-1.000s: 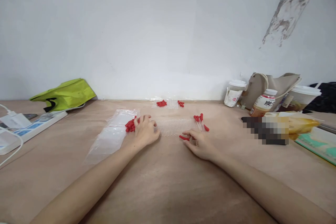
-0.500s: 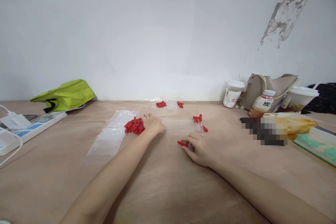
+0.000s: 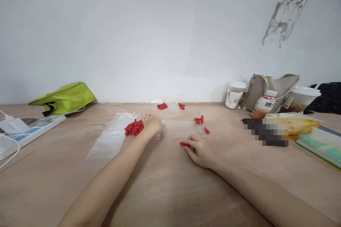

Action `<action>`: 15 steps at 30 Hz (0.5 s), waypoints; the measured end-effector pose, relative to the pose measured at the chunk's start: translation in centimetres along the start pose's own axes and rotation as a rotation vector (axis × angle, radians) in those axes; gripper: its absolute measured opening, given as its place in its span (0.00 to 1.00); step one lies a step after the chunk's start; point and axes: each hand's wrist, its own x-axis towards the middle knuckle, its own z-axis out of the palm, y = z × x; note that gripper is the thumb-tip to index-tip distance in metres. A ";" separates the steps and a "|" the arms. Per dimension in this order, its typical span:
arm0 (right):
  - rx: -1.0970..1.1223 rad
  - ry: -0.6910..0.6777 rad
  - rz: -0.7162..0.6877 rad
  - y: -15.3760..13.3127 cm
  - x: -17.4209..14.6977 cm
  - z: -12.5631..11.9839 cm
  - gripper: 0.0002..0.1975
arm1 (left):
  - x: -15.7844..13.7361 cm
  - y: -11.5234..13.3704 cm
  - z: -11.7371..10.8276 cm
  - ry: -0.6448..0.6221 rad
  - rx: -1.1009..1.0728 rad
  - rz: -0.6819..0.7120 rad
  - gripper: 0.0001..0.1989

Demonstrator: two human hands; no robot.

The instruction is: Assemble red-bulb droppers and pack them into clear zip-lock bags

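Note:
In my right hand [image 3: 199, 150], thumb and fingers pinch a red rubber bulb [image 3: 184, 144] just above the table. My left hand [image 3: 153, 125] is over the left end of a row of clear thin tubes [image 3: 177, 129], its fingers bent downward. What those fingertips hold, if anything, is hidden. Beside it on the left lies a pile of red rubber bulbs [image 3: 134, 127]. At the row's right end, several tubes carry red bulbs [image 3: 199, 120], one pointing out to the right.
Clear plastic bags [image 3: 109, 142] lie left of the pile. Near the wall is a clear bag with more red bulbs [image 3: 162, 106]. A power strip [image 3: 37, 131] and yellow-green bag [image 3: 64, 99] are on the left. Cup [image 3: 234, 95], bottle [image 3: 264, 104] and beige handbag [image 3: 277, 85] stand right.
A few tubes under my left hand now show, parted from the row by a narrow gap. My right hand stays almost still with its red bulb. The view has shifted slightly.

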 end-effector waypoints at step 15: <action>0.108 0.057 0.030 -0.2 0.9 0.3 0.06 | -9.4 -0.7 0.7 0.167 -0.113 0.582 0.09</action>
